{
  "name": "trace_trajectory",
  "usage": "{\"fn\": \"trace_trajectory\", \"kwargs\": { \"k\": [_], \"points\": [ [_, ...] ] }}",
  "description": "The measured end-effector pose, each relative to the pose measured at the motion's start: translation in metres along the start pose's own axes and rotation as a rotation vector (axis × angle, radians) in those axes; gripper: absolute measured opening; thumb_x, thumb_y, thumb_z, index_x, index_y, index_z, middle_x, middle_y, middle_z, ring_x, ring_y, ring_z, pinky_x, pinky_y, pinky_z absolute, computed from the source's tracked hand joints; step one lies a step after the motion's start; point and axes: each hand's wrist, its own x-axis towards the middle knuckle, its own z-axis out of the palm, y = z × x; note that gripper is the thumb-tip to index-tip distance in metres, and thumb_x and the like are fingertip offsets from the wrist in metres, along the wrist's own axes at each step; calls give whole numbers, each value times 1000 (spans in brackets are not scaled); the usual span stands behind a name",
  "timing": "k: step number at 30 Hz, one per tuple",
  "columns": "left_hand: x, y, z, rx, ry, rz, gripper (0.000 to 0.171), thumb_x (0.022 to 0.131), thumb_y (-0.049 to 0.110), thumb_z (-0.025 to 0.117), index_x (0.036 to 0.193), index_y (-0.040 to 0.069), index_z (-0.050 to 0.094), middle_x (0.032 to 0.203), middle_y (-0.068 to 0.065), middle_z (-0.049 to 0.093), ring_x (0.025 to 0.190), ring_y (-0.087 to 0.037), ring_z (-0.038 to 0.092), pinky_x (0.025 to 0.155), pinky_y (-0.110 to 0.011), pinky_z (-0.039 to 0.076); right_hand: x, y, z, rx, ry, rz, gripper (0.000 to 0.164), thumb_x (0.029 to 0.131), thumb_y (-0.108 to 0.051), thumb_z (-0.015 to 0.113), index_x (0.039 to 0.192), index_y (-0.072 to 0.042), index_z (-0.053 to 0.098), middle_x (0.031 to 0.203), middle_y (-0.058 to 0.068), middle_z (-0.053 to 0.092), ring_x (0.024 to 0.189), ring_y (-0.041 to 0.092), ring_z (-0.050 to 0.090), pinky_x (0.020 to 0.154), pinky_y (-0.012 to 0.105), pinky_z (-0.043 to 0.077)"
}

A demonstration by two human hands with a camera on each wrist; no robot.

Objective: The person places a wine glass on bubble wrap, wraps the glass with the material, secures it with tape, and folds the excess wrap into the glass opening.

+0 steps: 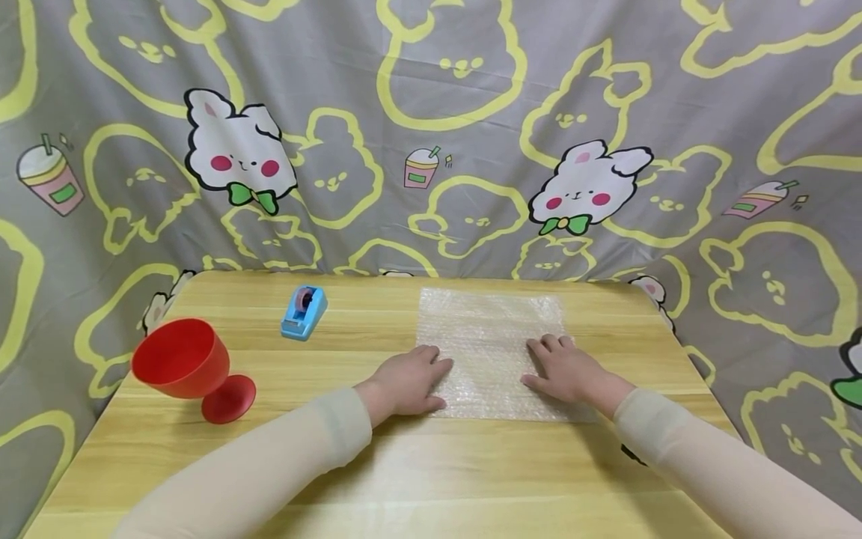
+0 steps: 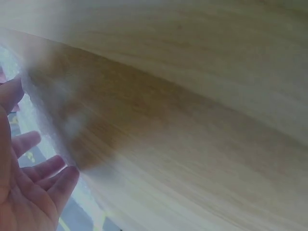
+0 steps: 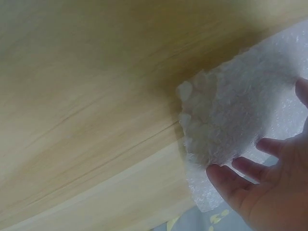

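Head view: a clear bubble-wrap sheet (image 1: 488, 352) lies flat on a wood-grain table (image 1: 471, 475), left hand (image 1: 406, 380) and right hand (image 1: 567, 370) at its side edges, fingers loosely spread, pinching nothing. Probably very light, floppy, slightly slippery; best held by its corners.

I am at a table in a curtained-off corner, though whether of a home or a studio I cannot tell. Grey printed fabric (image 1: 465, 153), with yellow animal outlines (image 1: 337, 168), white rabbit heads (image 1: 242, 146) wearing green bows and pink lidded drink cups (image 1: 420, 171) (a nursery sort of pattern), hangs behind my pale wood-grain tabletop (image 1: 364, 322) and down both sides, like a booth.
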Motion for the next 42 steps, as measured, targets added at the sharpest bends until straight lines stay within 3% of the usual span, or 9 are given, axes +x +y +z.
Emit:
{"fn": "trace_trajectory", "kwargs": {
  "k": [10,16,27,42],
  "points": [
    [-4,-3,0,83,-28,18,70,93,60,61,144,13,52,138,-12,50,124,-25,50,101,-35,49,3,-6,-1,-18,1,-18,76,97,-54,58,143,5,45,131,27,49,115,49,48,91,58,49],
    [-10,-9,-5,101,-61,48,71,93,60,61,142,9,53,158,-15,34,145,-34,33,115,-38,35,7,-13,-4,-8,0,-36,78,97,-54,58,145,5,43,134,28,48,118,50,47,94,59,48],
    [-23,-26,0,-55,-106,-1,75,88,61,67,143,12,49,162,-14,29,148,-34,26,117,-42,33,15,-26,-5,-4,-18,-64,81,96,-56,58,148,4,42,135,28,47,120,49,47,97,57,47],
    [-41,-39,1,-102,-93,-23,75,86,62,69,141,14,52,161,-13,30,148,-33,27,118,-43,31,21,-42,-7,-19,-29,-104,82,95,-58,58,149,2,41,137,26,48,120,45,47,97,54,48]
  ]
}}
